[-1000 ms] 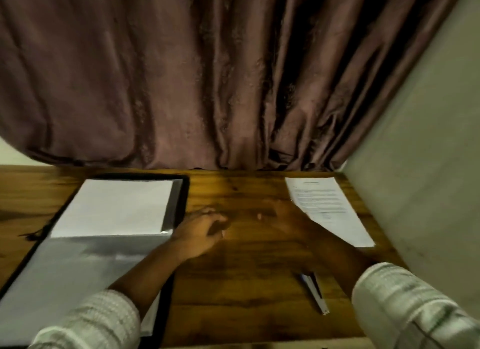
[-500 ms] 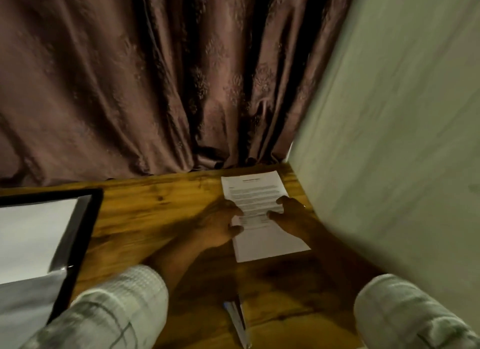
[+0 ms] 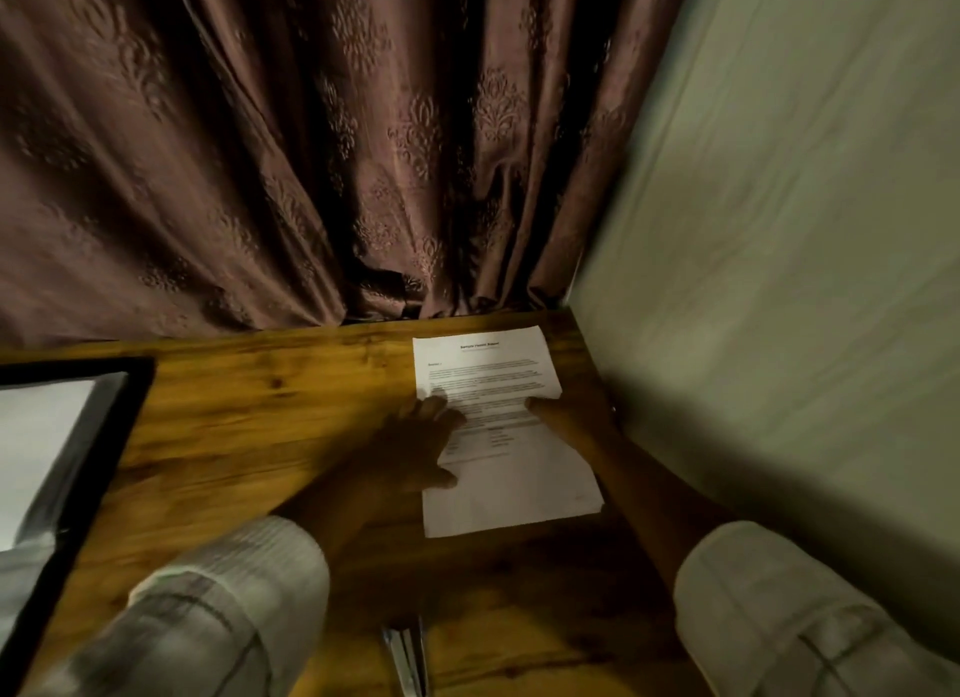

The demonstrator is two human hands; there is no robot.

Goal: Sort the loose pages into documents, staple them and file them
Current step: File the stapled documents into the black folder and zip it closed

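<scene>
Backdrop first: 1 brown curtain w/ an embossed leaf pattern (image 3: pixel 311 151) hangs in deep folds across the far side, and 1 pale greenish wall (image 3: pixel 779 229) closes the R side. Below them we see 1 glossy brown wooden table (image 3: pixel 260 436), grain and knots showing.

Task item: we count 1 white printed page (image 3: pixel 488 369), text side up, flat on the table at approx 1 o'clock. Its far edge is near the curtain, its R edge just beside the wall. Bold heading up top, blocks of text below, lower part blank; wording too small for us to read. Whether more sheets lie under it, we can't tell.

2 hands, both at that page. L hand (image 3: pixel 415 452) comes in from 7 o'clock and lies palm down on the page's L edge, fingers fairly straight and spread, thumb out across the paper; it grips nothing. R hand (image 3: pixel 576 421) comes in from 5 o'clock along the wall, 1 fingertip on the page's R edge. The rest is in shadow, so we can't tell if it pinches the sheet or only touches it. 2 white checked sleeves: L sleeve (image 3: pixel 208 608), R sleeve (image 3: pixel 779 618).

At 9 o'clock, cut by the frame: 1 black-rimmed open folder (image 3: pixel 114 421) w/ 1 blank white sheet (image 3: pixel 36 436) inside, well apart from the page. At 6 o'clock, btwn the forearms, 1 thin silvery-grey object (image 3: pixel 408 660) lies on the table; too dark to say what it is.
</scene>
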